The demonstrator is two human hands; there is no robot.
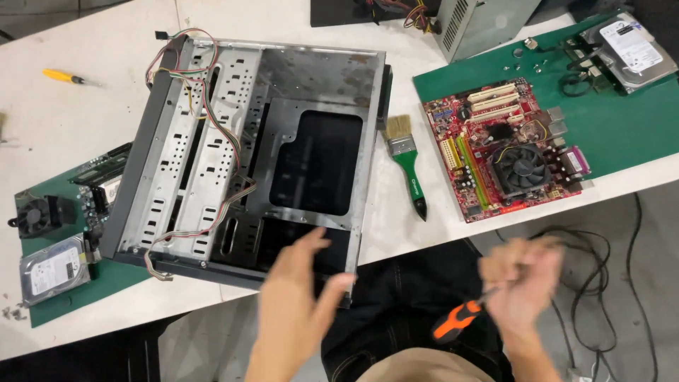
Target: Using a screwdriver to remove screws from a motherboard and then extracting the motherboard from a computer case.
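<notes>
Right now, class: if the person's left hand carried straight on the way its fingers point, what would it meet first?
The left hand points up and away, its fingers already over the near edge of the open computer case. It would probably meet the case's dark inner panel first, though how high the hand is remains unclear.

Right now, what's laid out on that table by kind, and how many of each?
Open computer case: 1
Red motherboard: 1
Hard drives: 2
Green mats: 2
Green-handled brush: 1
Screwdrivers, a yellow one on the table and an orange one in the right hand: 2
Grey power supply: 1
Small black fan: 1
Total: 11
</notes>
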